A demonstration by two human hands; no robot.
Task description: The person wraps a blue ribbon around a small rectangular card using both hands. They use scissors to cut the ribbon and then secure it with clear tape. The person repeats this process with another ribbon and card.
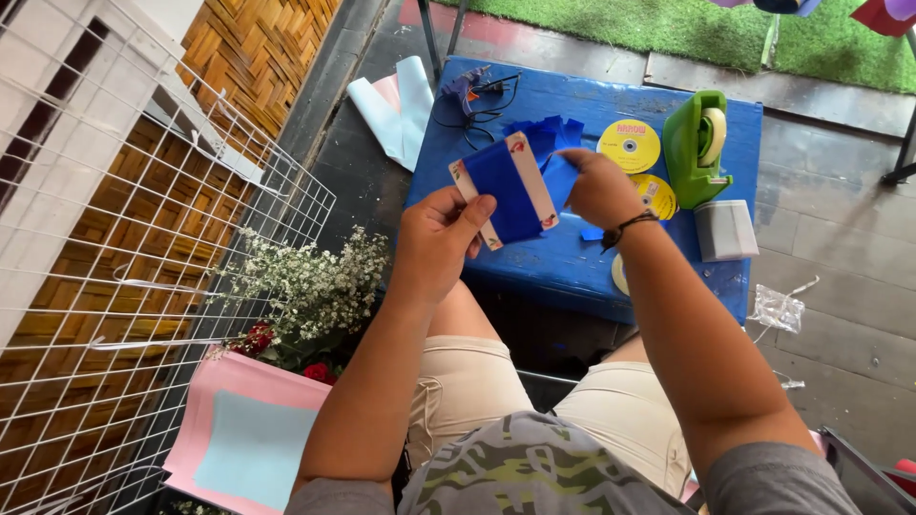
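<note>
My left hand (441, 238) grips the lower end of a playing card (480, 215) wrapped in blue ribbon (509, 186), held up above a low blue table (572, 95). My right hand (596, 186), with a dark band at the wrist, pinches the blue ribbon at the card's right side. More loose blue ribbon (546, 133) bunches behind the card. Both hands hover over the table's near half, above my knees.
On the table lie a yellow ribbon spool (630, 145), a second spool (656, 195), a green tape dispenser (697, 143), a grey block (725, 229) and a glue gun with cord (472, 91). White flowers and red roses (305, 296), pink and blue paper (243, 434) and a wire grid (124, 238) stand left.
</note>
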